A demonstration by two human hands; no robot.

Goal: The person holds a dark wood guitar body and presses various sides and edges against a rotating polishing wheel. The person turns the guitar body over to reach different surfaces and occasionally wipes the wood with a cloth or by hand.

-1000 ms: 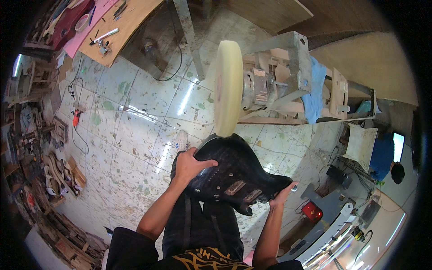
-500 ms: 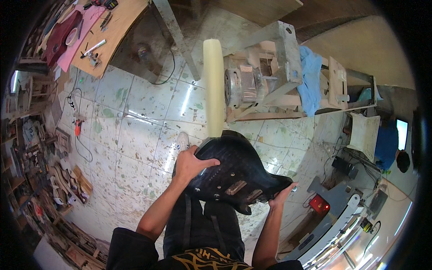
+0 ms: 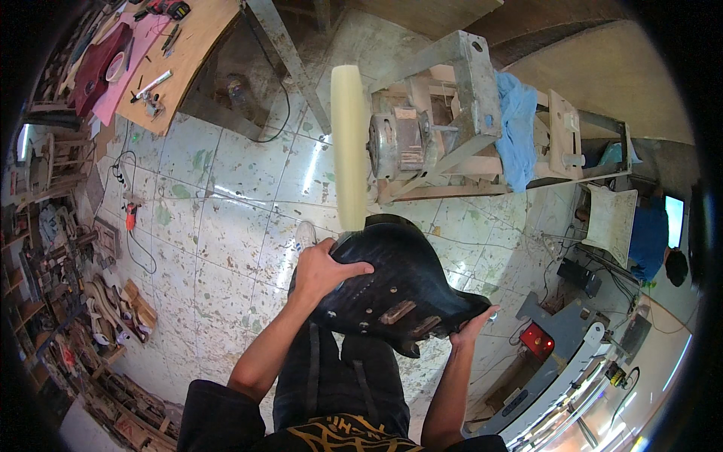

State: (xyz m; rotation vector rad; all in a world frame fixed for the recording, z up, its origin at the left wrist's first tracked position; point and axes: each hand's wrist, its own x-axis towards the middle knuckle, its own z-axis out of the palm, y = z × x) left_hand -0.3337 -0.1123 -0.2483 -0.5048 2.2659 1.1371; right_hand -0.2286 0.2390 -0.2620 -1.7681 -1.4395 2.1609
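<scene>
Between both hands I hold a black guitar body (image 3: pixel 399 279), its dark glossy face with routed pockets and small holes turned up. My left hand (image 3: pixel 325 273) grips its left edge, thumb lying over the face and fingers out of sight beneath. At the right, my right hand (image 3: pixel 473 329) is closed on the horn end. The body's far edge meets the lower rim of a pale yellow buffing wheel (image 3: pixel 350 147); whether they press together is hard to make out. An electric motor (image 3: pixel 399 142) sits beside the wheel on its frame.
A blue cloth (image 3: pixel 517 132) hangs over the metal machine frame (image 3: pixel 478 83). At the upper left, a wooden workbench (image 3: pixel 192 56) carries a red guitar body (image 3: pixel 103 71) and a cordless drill (image 3: pixel 167 9). Wooden parts (image 3: pixel 113 313) pile up at the left. A person (image 3: pixel 649 237) is at the far right.
The wheel and its machine appear shifted slightly left in the picture. The guitar body's far edge has moved a little up and left, while both hands keep their grip.
</scene>
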